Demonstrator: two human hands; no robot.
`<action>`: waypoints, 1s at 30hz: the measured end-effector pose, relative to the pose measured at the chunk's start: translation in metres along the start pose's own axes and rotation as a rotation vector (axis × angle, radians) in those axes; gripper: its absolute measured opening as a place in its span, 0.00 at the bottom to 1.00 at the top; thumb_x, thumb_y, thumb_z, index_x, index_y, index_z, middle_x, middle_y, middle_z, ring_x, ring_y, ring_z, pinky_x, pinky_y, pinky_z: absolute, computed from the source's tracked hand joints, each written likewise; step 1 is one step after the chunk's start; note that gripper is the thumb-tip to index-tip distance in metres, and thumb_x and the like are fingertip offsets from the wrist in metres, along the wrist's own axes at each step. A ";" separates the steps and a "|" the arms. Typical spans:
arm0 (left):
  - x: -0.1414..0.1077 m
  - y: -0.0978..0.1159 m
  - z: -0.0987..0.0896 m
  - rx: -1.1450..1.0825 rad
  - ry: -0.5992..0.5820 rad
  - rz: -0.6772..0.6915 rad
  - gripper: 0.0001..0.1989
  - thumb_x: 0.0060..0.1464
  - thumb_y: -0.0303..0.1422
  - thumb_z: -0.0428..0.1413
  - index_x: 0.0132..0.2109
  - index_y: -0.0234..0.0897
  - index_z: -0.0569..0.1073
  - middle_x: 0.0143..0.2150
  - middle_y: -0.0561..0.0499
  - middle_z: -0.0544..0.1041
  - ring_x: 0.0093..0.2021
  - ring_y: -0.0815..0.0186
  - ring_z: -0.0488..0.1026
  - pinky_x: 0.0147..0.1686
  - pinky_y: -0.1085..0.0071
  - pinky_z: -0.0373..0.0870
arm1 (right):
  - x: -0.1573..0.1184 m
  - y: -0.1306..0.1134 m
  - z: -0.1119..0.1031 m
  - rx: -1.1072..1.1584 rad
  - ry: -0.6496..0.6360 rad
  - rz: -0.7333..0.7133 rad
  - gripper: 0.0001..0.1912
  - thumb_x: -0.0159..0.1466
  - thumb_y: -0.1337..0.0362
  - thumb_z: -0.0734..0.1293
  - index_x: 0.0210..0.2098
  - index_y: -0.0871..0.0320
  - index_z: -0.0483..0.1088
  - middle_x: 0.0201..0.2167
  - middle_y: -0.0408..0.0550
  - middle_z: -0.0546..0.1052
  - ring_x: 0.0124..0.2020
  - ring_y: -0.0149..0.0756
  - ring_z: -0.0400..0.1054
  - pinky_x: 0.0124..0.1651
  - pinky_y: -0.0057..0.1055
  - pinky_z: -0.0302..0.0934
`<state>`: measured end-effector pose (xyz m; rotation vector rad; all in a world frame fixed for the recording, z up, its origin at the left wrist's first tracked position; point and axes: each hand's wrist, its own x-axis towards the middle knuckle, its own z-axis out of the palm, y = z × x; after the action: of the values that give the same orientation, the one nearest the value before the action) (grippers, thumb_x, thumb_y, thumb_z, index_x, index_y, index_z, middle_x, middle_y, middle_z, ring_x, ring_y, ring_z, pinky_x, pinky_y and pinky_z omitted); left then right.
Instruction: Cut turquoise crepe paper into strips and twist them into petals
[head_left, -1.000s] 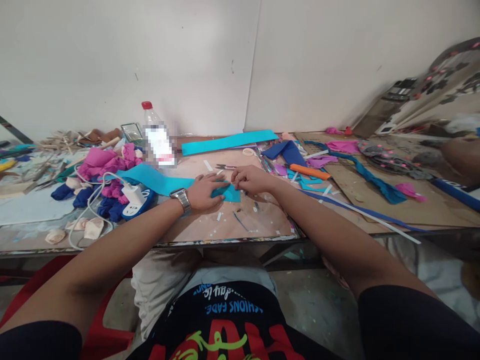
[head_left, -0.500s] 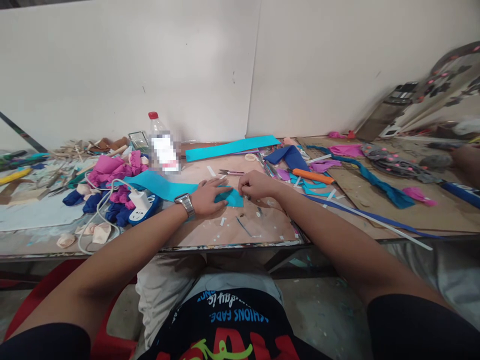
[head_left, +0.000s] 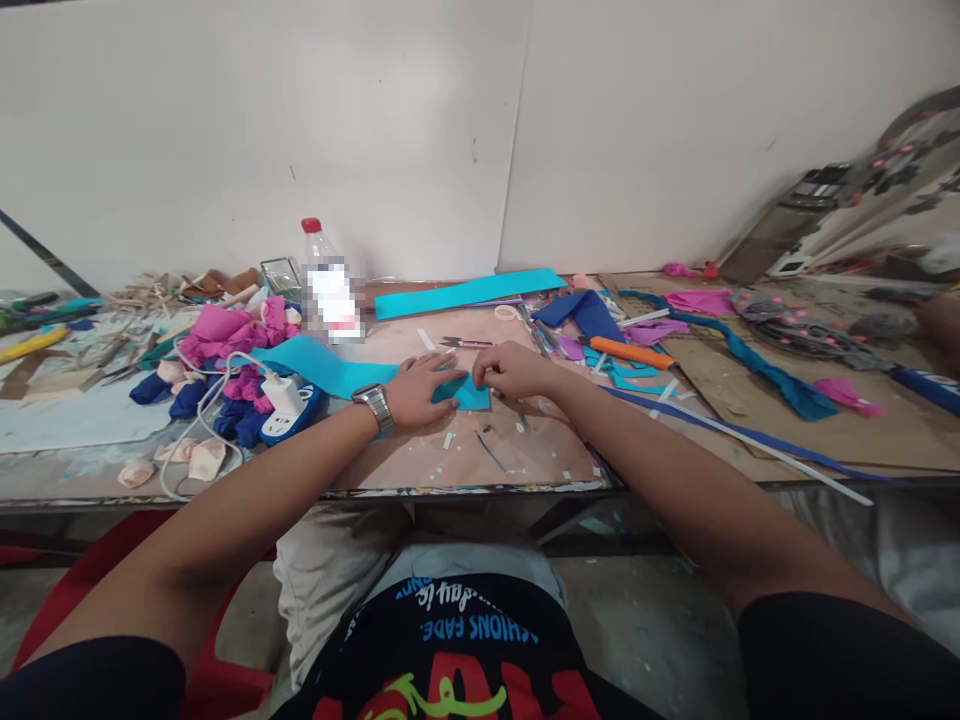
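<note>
Soft, rather dim indoor light falls across the tabletop (head_left: pixel 420 460), its source out of view; the white wall (head_left: pixel 435 130) is palest above and right of the red-capped plastic bottle (head_left: pixel 318 243). Before the bottle, a phone screen (head_left: pixel 332 290) glares white within a pixelated patch. Right of the bottle, a faint, soft-edged shadow lies under the right hand (head_left: pixel 514 370). Well below the bottle, the floor (head_left: pixel 622 625) is murky. Far to its right, the tumbler (head_left: pixel 784 220) looks slanted and smeared by wide-angle stretch.
</note>
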<state>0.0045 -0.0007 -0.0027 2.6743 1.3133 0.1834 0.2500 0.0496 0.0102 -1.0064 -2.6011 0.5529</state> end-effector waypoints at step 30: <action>0.001 -0.005 0.005 -0.030 0.038 -0.002 0.37 0.62 0.51 0.52 0.74 0.43 0.59 0.78 0.43 0.53 0.77 0.47 0.51 0.73 0.42 0.50 | 0.002 0.007 0.002 -0.010 0.011 -0.113 0.15 0.61 0.72 0.65 0.36 0.56 0.85 0.44 0.47 0.85 0.43 0.38 0.79 0.52 0.33 0.70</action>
<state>0.0018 0.0025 -0.0091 2.6570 1.3131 0.2529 0.2517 0.0548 0.0054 -0.8558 -2.6339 0.5051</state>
